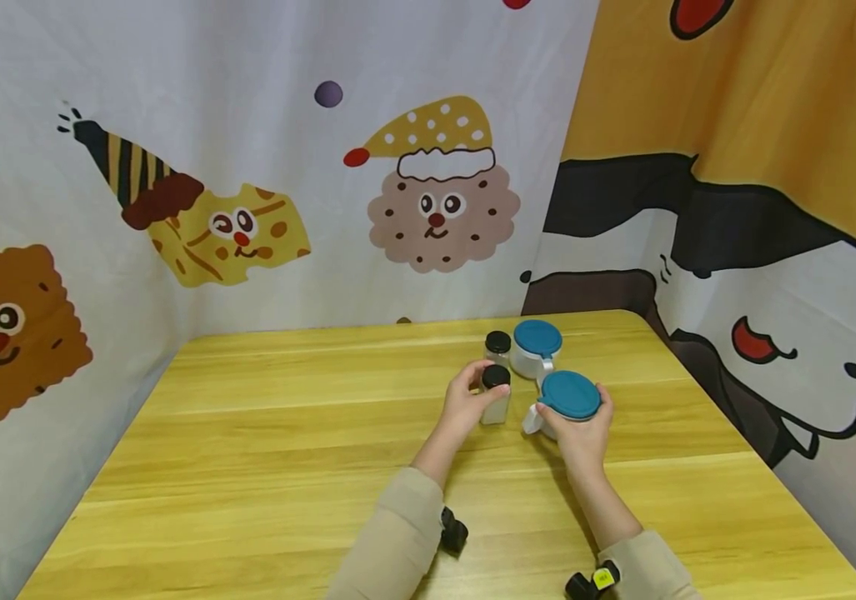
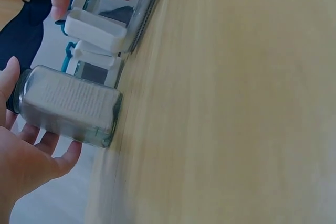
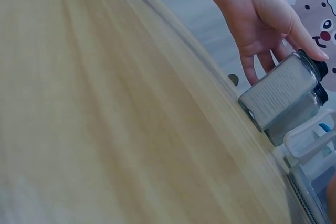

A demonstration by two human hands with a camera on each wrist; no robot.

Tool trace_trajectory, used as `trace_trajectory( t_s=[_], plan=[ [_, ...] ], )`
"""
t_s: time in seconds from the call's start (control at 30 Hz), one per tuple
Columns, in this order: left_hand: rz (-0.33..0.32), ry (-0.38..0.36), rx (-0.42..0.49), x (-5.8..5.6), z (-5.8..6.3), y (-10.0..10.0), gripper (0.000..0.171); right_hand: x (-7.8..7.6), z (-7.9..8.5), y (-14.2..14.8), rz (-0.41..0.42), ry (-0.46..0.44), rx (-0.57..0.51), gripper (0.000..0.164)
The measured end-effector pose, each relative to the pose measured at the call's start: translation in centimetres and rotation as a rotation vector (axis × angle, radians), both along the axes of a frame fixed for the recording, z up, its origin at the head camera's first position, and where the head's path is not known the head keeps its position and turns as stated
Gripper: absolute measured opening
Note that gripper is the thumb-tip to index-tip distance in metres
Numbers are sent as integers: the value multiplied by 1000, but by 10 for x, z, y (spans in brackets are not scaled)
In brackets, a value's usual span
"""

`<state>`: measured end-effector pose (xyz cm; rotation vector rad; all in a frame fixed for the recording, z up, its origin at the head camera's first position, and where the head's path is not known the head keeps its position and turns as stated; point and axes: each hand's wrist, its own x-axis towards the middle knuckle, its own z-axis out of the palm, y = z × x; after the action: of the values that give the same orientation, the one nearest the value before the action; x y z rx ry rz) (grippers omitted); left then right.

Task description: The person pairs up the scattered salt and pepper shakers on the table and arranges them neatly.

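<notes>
My left hand (image 1: 463, 404) holds a square glass spice jar (image 1: 495, 410) by its black lid, thumb and fingers on either side. In the left wrist view, small print covers the face of the jar (image 2: 71, 100), and it stands upright at the tabletop. My right hand (image 1: 583, 429) grips a clear seasoning pot (image 1: 570, 395) with a teal lid and a white handle, the handle facing left. Some of its fingers show through the pot's clear wall in the left wrist view. Dark contents show inside that pot (image 2: 118, 11).
Just behind the held pieces stand a second black-lidded jar (image 1: 498, 342) and another teal-lidded pot (image 1: 537, 337), side by side. They are near the far edge of the wooden table (image 1: 285, 450). A cartoon-printed curtain (image 1: 262, 100) hangs behind the table and along its right.
</notes>
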<state>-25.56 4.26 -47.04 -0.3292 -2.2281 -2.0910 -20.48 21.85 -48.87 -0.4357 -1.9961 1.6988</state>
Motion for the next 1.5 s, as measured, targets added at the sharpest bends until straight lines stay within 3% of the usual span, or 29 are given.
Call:
trace_trajectory(
  t_s=[0.6,1.5],
  plan=[
    [33,-27,84,1,-1,0,39,0,-1,1,-14,13,4,105],
    [46,-30,55,4,0,-3,42,1,1,2,6,33,16,103]
  ],
)
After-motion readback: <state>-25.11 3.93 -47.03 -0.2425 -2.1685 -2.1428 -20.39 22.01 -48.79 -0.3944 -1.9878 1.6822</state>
